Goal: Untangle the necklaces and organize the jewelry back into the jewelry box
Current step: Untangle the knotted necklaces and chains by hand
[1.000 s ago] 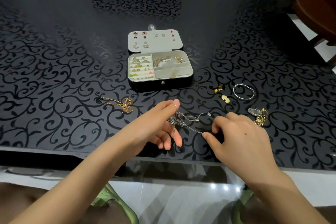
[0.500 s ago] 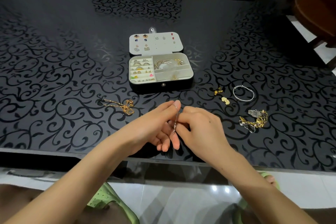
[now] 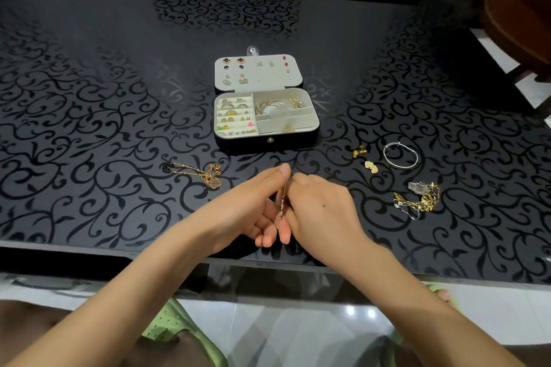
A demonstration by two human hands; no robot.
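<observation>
**Patience at the knot, lower centre of frame**

Keep the silver necklace (image 3: 283, 199) hanging straight from the top pinch, letting gravity lay the strands out. Tease the snag apart with small sideways nudges. Never tug: likely to tighten, judging by the fine links. Stay low over the black patterned table (image 3: 89, 104), to catch any slipped end close by. Once free, lay it in the open jewelry box (image 3: 238, 143) at centre frame, probably in the right-hand compartments, spread apart from the gold pieces already there.

Left hand (image 3: 238, 211), lower centre: thumb and forefinger closed on the top of the chain, other fingers loosely curled beneath. Right hand (image 3: 322, 211), pressed in from the right: fingers curled at the chain, seemingly pinching it, but fingertips hidden behind the back of the hand.

Still to sort: gold necklace (image 3: 205, 176) left of the hands, gold-and-silver tangle (image 3: 420, 202) at right, silver bangle (image 3: 399, 155) above that.
</observation>
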